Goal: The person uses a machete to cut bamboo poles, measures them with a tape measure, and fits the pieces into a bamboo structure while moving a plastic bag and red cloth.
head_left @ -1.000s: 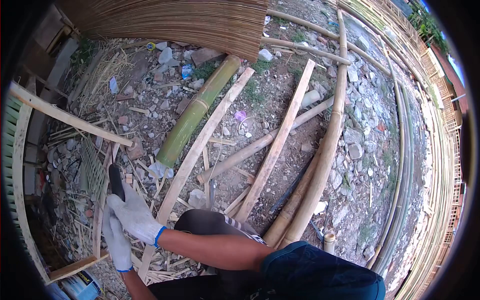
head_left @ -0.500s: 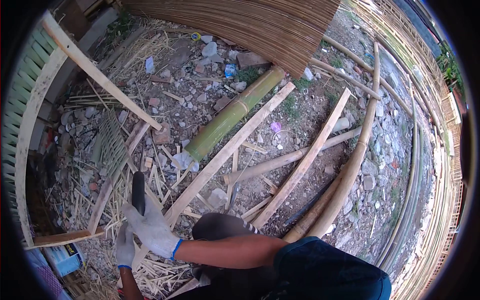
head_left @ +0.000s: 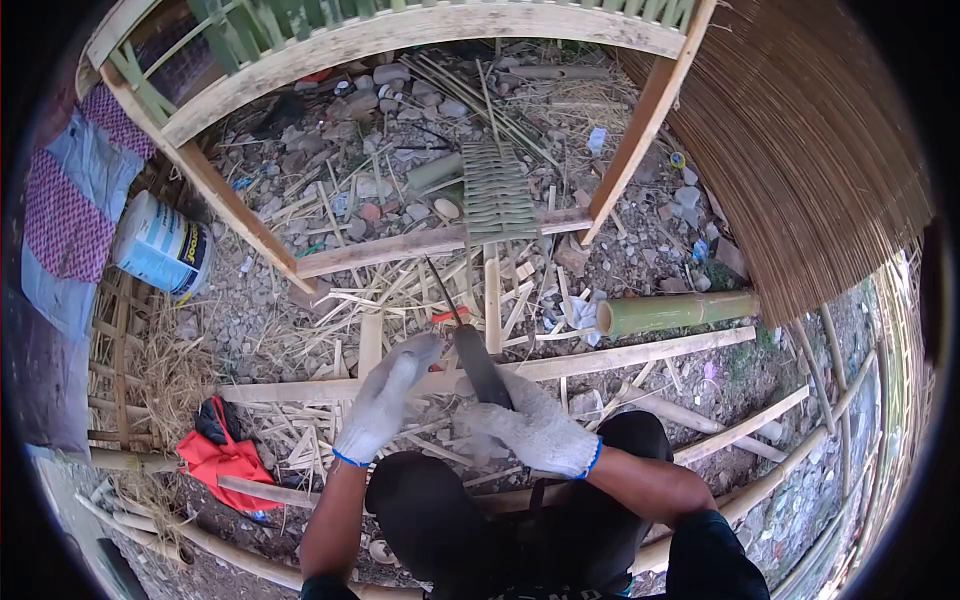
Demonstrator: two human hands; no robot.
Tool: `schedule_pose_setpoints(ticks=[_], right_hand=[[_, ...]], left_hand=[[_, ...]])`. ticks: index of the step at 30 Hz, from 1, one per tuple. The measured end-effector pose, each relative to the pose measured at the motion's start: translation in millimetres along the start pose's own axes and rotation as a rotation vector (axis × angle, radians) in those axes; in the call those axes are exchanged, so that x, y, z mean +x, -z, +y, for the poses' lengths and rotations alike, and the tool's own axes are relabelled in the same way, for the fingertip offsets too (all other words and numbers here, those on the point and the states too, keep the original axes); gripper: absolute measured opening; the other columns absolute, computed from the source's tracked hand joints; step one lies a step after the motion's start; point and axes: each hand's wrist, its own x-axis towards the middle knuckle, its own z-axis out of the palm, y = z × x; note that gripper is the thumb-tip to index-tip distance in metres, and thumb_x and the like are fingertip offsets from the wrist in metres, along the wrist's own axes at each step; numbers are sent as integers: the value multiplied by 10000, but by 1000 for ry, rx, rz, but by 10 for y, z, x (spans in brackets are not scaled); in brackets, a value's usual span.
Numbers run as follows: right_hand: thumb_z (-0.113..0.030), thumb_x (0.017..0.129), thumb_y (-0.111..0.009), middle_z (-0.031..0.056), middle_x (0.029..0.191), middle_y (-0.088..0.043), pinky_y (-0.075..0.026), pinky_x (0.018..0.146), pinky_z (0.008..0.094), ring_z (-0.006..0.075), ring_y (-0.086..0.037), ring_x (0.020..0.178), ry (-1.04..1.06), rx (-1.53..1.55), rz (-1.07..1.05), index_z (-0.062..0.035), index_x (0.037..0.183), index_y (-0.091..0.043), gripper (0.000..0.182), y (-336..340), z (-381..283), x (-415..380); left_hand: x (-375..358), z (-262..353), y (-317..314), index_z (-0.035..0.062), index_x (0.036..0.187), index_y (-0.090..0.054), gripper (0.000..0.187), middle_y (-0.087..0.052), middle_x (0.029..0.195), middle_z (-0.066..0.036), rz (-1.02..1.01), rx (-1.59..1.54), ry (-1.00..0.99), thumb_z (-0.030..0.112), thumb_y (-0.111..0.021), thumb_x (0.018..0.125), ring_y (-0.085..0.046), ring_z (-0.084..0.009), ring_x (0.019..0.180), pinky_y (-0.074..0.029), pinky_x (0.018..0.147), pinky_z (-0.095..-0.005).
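Observation:
My right hand (head_left: 540, 425), in a white knit glove with a blue cuff, is wrapped round the thick dark handle of a knife (head_left: 480, 365). Its narrow blade, seen nearly edge-on, points up and away to the left. Left of the handle, my gloved left hand (head_left: 385, 405) is raised, fingers stretched out, with nothing visible in them. Below both hands a long pale wooden plank (head_left: 290, 392) lies across the ground. Beyond the knife, a woven bamboo strip panel (head_left: 498, 195) leans over a wooden crossbar (head_left: 390, 250).
A wooden frame (head_left: 420, 30) with bamboo slats stands ahead. To the right lie a green bamboo section (head_left: 680, 312) and a brown slatted screen (head_left: 800, 150). A paint bucket (head_left: 165, 245) and red bag (head_left: 225, 460) are at left. Rubble and bamboo shavings cover the ground.
My view has swung left, bringing the frame ahead and the bucket fully into sight. My hands, close together before, are now apart; the knife stays in my right hand.

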Motion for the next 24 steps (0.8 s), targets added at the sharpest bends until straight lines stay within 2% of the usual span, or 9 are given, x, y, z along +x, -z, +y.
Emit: schedule_pose_setpoints(ticks=[1,3,5,8,9,14,17,20,24], right_hand=[[-206,1001,-641,46,884,-622,-519,721,319,124,-631,813,-45,-116,-27,1,1244,-563,328,-37,-18,118],[-378,974,-658,158,864,-647,-504,716,438,317,-663,752,137,-810,-65,5,1168,-572,438,12,-90,481],[-414,939,-637,218,885,-666,-493,780,500,422,-671,846,119,-960,-139,14,1070,-608,448,-85,-266,901],[-386,914,-610,173,838,-720,-535,821,448,334,-726,860,-20,-995,-179,1,954,-648,391,-442,-482,1386],[-396,898,-629,156,819,-730,-549,820,437,280,-740,826,59,-1129,-153,2,965,-657,405,-459,-302,1640],[-403,868,-651,205,848,-722,-539,801,482,356,-730,859,-191,-987,-213,10,990,-657,430,-853,-16,2082],[-406,869,-641,244,908,-715,-518,811,511,427,-698,888,23,-1191,-230,17,979,-640,437,-987,233,2231],[-431,879,-636,264,978,-699,-500,843,512,448,-672,946,65,-1139,-240,21,1005,-619,469,-1031,194,2087],[-512,926,-634,249,1017,-660,-493,874,504,442,-655,988,158,-1180,-297,16,1071,-609,548,-829,312,1961]], left_hand=[[-157,-167,193,-85,1501,-446,673,-547,1490,-233,118,-41,14,467,-444,1116,-508,-301,1421,-354,1218,-417],[-482,-531,504,-95,1483,-469,716,-569,1463,-246,341,-119,49,512,-446,1105,-522,-311,1411,-372,1209,-430],[-822,-1008,791,-73,1460,-517,640,-606,1433,-210,578,-171,114,460,-446,1113,-565,-303,1359,-409,1172,-418],[-1234,-1447,1157,-67,1436,-547,591,-623,1413,-198,826,-42,245,418,-467,1108,-587,-296,1315,-427,1132,-386],[-1348,-1549,1289,-72,1416,-564,575,-636,1393,-199,883,61,259,404,-488,1101,-595,-288,1293,-435,1109,-373],[-1752,-2156,2426,-40,1311,-643,476,-616,1371,-267,980,526,229,347,-581,1040,-578,-373,1278,-433,1102,-411],[-1900,-2419,3111,56,1216,-727,393,-500,1483,-318,1048,1079,306,337,-654,951,-466,-506,1340,-418,1120,-529],[-2075,-2456,3605,238,1163,-789,396,-322,1638,-283,1060,1311,688,462,-687,853,-283,-553,1471,-338,1169,-631],[-2370,-2542,3969,333,1215,-775,452,-223,1708,-196,957,1209,1007,572,-648,852,-190,-510,1533,-296,1184,-655]])
